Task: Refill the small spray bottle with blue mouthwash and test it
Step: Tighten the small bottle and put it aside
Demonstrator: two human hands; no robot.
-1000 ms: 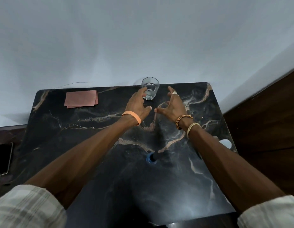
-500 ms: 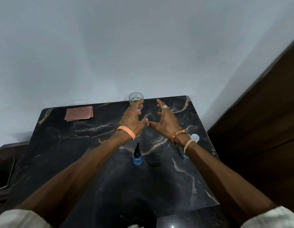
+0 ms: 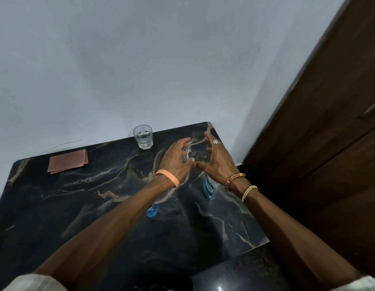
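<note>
**A:** Which step is in hand here?

**B:** None has begun, by my reading. The left hand (image 3: 176, 159) and the right hand (image 3: 216, 160) are both empty. They are held out over the far right part of the desk (image 3: 77, 206) with fingers spread and slightly bent, gripping nothing.

**A:** And the bottles?

**B:** The small spray bottle (image 3: 151, 212) stands on the desk nearer the person, mostly hidden under the left forearm. Only its blue base shows (so I cannot tell whether its top is on). The mouthwash bottle (image 3: 208, 189), pale blue, is to its right, partly covered by the right wrist.

**A:** How do the hands sit?

**B:** Their backs face the camera and the thumb tips almost meet in the middle. The fingers arch forward, so the two hands make a rough frame. Whether any fingertip touches the stone I cannot say. Both arms reach well forward, past both bottles.

**A:** So what next?

**B:** I'd judge the hands must come back toward the body. One would steady the spray bottle while the other twists off its sprayer. A bottle that small likely has a narrow neck, so pouring would call for a slow tilt.

**A:** Anything else nearby?

**B:** A glass (image 3: 143, 137) holding some clear liquid stands at the back edge, left of the hands. A folded pink cloth (image 3: 67, 162) lies farther left, handy for spills.
</note>
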